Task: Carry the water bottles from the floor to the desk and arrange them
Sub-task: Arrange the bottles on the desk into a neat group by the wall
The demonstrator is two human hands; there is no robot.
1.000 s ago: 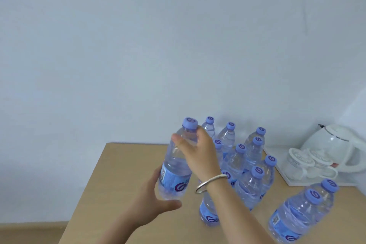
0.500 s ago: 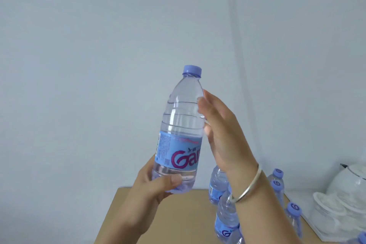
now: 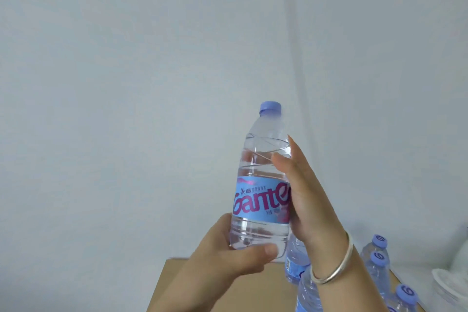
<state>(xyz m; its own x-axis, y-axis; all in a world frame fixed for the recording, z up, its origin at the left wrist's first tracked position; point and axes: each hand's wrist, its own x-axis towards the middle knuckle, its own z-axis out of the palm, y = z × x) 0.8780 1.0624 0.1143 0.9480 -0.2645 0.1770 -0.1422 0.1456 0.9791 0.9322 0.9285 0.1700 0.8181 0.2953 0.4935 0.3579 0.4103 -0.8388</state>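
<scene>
Water bottle (image 3: 262,185) held upright in the air above the desk (image 3: 255,291), against the pale wall (image 3: 126,83). Lavender cap (image 3: 270,108) on top, blue label facing the camera. Left hand (image 3: 228,258) in a closed grip round the base, thumb across the front. Right hand (image 3: 307,195) lies along the bottle's right side, fingers fairly straight, thumb against the shoulder; silver bangle (image 3: 334,265) on that wrist. More capped bottles (image 3: 378,265) stand on the desk lower right.
</scene>
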